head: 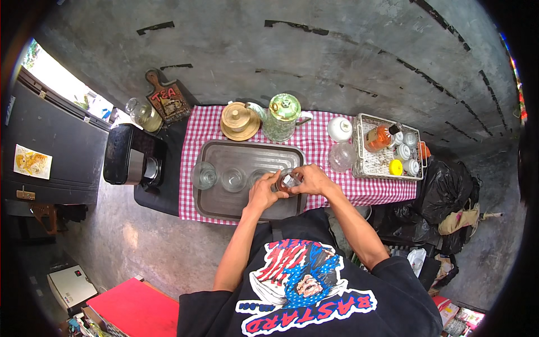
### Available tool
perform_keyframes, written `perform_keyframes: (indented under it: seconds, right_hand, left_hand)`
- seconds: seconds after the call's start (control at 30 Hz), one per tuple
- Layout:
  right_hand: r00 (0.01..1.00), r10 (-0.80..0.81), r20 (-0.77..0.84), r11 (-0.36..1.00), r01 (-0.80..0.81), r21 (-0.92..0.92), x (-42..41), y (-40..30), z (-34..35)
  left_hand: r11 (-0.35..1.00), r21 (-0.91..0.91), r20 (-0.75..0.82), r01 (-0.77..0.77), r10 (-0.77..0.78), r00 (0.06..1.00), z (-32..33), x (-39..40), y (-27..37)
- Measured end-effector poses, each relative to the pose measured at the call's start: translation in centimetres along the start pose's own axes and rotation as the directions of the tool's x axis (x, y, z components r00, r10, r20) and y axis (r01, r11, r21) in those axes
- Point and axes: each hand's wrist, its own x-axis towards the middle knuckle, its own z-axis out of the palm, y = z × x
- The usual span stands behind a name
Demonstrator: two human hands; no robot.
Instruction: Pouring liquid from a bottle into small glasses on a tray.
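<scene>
Both hands are at a clear drinking glass (288, 185) over the right part of a brown serving tray (248, 206). My left hand (264, 193) grips its left side, thumb at the near edge. From the right, my right hand (315, 180) has its fingers and thumb around the opposite side. Something small and white (289, 180) shows in the glass; I cannot tell what it is. A row of clear glasses runs leftward: one (255, 177) partly hidden by my left hand, another (233, 180) beside it, and one (205, 175) at the tray's left edge.
Behind the tray stand a lidded wooden pot (236, 118) and a green patterned pitcher (283, 120). To the right are a white bowl (340, 129), a glass bowl (342, 156) and a wicker basket (387, 175) with a bottle and jars. A black coffee maker (124, 153) stands left.
</scene>
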Motion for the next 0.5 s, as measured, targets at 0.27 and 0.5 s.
perform_keyframes:
  seconds: [0.27,0.5]
  right_hand:
    - [1.0,0.012,0.007,1.0,-0.012,0.014,-0.09,-0.48,-0.37]
    - [0.999,0.024,0.035,1.0,-0.024,0.002,-0.15,-0.88,-0.81]
  left_hand:
    - [1.0,0.002,-0.001,0.008,-0.008,1.0,-0.09,-0.06,0.16]
    - [1.0,-0.004,-0.013,-0.016,0.016,1.0,0.14,0.01,-0.18]
